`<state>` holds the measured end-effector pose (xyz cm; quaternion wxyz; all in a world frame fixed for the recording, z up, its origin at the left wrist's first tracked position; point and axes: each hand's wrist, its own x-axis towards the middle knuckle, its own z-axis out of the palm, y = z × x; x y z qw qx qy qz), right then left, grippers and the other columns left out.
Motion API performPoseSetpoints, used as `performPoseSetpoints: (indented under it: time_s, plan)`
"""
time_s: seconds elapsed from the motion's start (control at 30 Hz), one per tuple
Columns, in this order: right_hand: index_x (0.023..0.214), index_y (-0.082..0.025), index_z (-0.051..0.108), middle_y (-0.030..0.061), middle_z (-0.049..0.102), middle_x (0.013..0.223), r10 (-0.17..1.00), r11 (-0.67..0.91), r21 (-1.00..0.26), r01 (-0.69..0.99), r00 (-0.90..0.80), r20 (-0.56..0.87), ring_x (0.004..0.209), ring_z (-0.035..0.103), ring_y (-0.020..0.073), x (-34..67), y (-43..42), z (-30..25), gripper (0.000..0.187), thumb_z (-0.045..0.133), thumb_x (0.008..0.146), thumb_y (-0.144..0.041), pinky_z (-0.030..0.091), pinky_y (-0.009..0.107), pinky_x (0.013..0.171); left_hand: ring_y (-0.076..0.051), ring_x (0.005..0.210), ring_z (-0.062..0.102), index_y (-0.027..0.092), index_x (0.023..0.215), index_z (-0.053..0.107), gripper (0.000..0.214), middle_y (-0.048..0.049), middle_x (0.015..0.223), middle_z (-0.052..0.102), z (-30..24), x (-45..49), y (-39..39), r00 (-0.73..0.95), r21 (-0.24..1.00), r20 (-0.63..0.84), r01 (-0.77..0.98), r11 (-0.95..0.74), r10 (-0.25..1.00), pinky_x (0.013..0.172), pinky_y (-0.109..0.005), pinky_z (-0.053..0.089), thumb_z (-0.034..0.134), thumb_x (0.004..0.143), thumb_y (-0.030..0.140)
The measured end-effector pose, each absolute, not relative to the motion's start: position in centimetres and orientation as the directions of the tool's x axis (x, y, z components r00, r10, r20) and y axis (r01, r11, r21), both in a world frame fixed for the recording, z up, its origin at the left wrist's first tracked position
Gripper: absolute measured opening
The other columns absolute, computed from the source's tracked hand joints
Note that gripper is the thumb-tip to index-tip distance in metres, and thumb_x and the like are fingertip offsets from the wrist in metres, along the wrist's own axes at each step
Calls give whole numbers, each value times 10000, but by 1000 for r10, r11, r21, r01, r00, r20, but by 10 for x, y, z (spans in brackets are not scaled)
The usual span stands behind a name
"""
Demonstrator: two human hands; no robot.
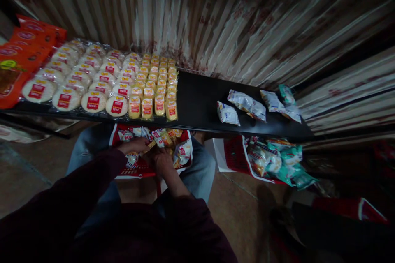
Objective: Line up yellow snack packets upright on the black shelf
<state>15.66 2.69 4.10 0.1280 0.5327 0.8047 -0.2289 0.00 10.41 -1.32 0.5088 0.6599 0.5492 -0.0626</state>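
Note:
Between my knees is a red basket [140, 172] with a pale rim, filled with small wrapped snack packets [159, 137]. My left hand [137, 146] reaches in from the left, its fingers drawn together beside a yellow-wrapped piece [152, 144]; what they hold cannot be made out. My right hand [162, 161] dips into the front of the basket, close to the left one, with its fingers bent down and mostly hidden. A white packet [182, 153] leans against the basket's right side.
Above the basket runs a black shelf [197, 98] bearing rows of round wrapped crackers [94, 102], yellow wrapped rolls [147, 107], orange bags [24, 57] and several white packets [247, 104]. A second red basket [234, 154] with packets stands right. Behind hangs a pleated curtain [197, 16].

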Motion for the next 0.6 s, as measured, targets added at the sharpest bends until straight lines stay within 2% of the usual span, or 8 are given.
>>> performPoseSetpoints:
  time_s: [0.13,0.23,0.33,0.47,0.6]
  plan:
    - [1107,-220,683,97,685,1124,851,278,-253,927,-360,-383,1151,514,241,158,16,36,297,462,916,-272,345,366,992,-197,718,616,166,791,634,357,-19,730,655,7,-11,102,337,695,-670,600,397,662,612,-266,456,669,578,450]
    - [1099,-187,681,106,662,1142,894,235,-262,936,-314,-321,1141,505,236,163,11,34,288,490,897,-262,354,339,984,-195,744,615,165,809,623,427,-21,760,651,17,-17,96,319,746,-655,421,516,685,640,-284,478,699,520,469]
    - [1089,-178,675,107,645,1160,951,153,-274,949,-217,-221,1139,494,243,171,5,36,284,493,892,-268,364,335,971,-202,794,622,168,838,628,471,-29,823,664,25,-22,83,298,764,-642,335,552,707,672,-294,495,719,496,479]
    - [1075,-176,671,120,652,1120,994,5,-300,954,-38,-102,1075,548,230,182,-7,43,288,453,913,-269,389,317,935,-232,929,621,184,859,634,473,-48,953,676,31,-26,61,231,769,-626,337,543,744,672,-272,507,725,514,494]
    - [1133,-209,636,101,701,1004,981,-87,-303,949,28,-194,912,644,209,185,-18,43,296,441,922,-280,445,285,779,-232,948,622,192,869,628,472,-35,950,670,27,-33,46,226,763,-638,314,565,736,679,-279,527,743,515,482]
